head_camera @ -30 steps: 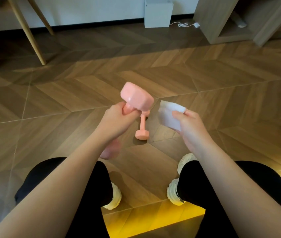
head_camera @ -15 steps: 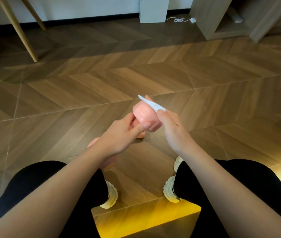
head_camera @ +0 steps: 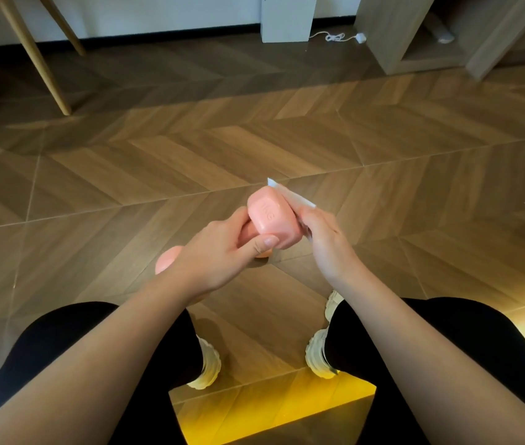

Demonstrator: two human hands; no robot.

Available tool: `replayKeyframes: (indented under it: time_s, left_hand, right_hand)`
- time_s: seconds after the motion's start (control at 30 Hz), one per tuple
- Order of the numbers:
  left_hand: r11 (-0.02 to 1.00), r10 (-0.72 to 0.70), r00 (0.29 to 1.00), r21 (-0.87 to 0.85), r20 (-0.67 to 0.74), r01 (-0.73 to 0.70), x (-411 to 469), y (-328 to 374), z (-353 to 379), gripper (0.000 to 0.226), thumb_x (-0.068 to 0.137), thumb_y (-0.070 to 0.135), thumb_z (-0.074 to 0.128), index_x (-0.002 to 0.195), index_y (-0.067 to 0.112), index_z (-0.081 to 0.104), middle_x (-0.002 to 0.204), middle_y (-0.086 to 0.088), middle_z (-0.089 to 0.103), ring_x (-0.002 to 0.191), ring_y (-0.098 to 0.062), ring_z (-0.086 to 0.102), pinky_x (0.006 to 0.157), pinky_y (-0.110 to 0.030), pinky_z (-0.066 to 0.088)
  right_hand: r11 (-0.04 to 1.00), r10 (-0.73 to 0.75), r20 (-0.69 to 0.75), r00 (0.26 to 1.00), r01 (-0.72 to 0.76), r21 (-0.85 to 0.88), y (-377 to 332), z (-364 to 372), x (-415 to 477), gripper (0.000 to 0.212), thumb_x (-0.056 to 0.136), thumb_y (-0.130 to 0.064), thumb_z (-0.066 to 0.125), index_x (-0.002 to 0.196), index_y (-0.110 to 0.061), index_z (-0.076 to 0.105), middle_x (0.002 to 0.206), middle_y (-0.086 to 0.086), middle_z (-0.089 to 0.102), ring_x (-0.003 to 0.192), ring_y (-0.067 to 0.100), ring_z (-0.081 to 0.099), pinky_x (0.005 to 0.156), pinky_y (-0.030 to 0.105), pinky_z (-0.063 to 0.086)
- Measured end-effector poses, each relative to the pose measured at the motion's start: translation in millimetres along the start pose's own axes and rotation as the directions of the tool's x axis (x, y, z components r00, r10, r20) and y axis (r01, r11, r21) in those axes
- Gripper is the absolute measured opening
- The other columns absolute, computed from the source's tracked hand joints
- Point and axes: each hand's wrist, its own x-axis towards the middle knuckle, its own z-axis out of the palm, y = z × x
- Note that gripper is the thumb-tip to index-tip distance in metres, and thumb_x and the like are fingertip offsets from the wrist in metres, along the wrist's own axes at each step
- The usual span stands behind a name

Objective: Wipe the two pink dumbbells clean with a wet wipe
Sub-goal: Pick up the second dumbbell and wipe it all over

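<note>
A pink dumbbell [head_camera: 270,218] is held in the air above the herringbone wood floor [head_camera: 383,155], out in front of the knees. Its handle is gripped by the left hand [head_camera: 213,255], with the thumb laid against the upper head (raised lettering, seemingly "1KG", is seen on that face). The long axis is tilted, running from the lower head at near left up towards far right. A white wet wipe [head_camera: 290,195] is pinched by the right hand [head_camera: 325,242] and pressed against the upper head's right side.
</note>
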Motion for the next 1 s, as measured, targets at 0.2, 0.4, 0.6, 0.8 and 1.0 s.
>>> replayKeyframes:
  time_s: [0.2,0.4,0.6,0.8,1.0]
  left_hand:
    - [0.992,-0.085,0.996,0.095,0.03,0.082,6.1,3.1,1.7,0.059,0.08,0.08,0.045,0.105,0.028,0.056,0.09,0.008,0.068,0.085,-0.016,0.063,0.079,-0.041,0.051]
    - [0.973,-0.182,0.983,-0.153,-0.037,0.175,13.5,5.1,-1.0,0.044,0.092,0.066,0.044,0.092,0.024,0.056,0.072,0.008,0.058,0.055,-0.01,0.052,0.055,-0.026,0.039]
    - [0.976,-0.113,0.989,-0.199,-0.095,0.092,12.2,5.4,-4.4,0.05,0.081,0.078,0.041,0.092,0.032,0.055,0.062,0.017,0.057,0.055,-0.005,0.051,0.061,-0.028,0.04]
    - [0.995,0.063,0.998,0.078,0.01,-0.063,5.5,9.3,-7.5,0.066,0.074,0.081,0.037,0.118,0.034,0.053,0.08,0.014,0.063,0.073,-0.005,0.057,0.064,-0.032,0.042]
    - [0.976,0.001,0.993,0.217,0.116,-0.026,6.7,9.7,-1.4,0.062,0.079,0.077,0.039,0.122,0.033,0.05,0.087,0.006,0.065,0.084,-0.022,0.062,0.078,-0.043,0.051]
  right_hand:
    - [1.0,-0.006,0.008,1.0,0.007,-0.029,5.8,0.6,-1.6,0.047,0.097,-0.016,0.028,0.133,-0.013,0.058,0.109,-0.018,0.067,0.1,0.001,0.06,0.086,0.018,0.045]
    - [0.995,-0.08,-0.055,0.995,0.076,-0.066,11.9,2.2,-4.0,0.051,0.096,-0.026,0.032,0.107,0.015,0.06,0.108,0.029,0.064,0.111,0.036,0.056,0.105,0.055,0.038]
    - [0.997,-0.075,-0.152,0.985,0.071,-0.036,9.4,-2.8,-4.8,0.045,0.093,-0.02,0.033,0.061,-0.031,0.062,0.063,-0.019,0.045,0.063,0.002,0.04,0.064,0.021,0.035]
    - [0.998,-0.017,-0.083,0.996,0.022,0.058,-5.2,-5.7,-6.7,0.069,0.098,-0.001,0.029,0.049,-0.037,0.062,0.057,-0.027,0.06,0.068,-0.015,0.056,0.068,0.002,0.039]
    - [0.999,-0.04,-0.042,0.998,0.04,0.009,5.7,-4.2,-2.7,0.05,0.095,-0.019,0.027,0.126,-0.023,0.066,0.14,-0.005,0.059,0.133,0.008,0.048,0.11,0.027,0.037]
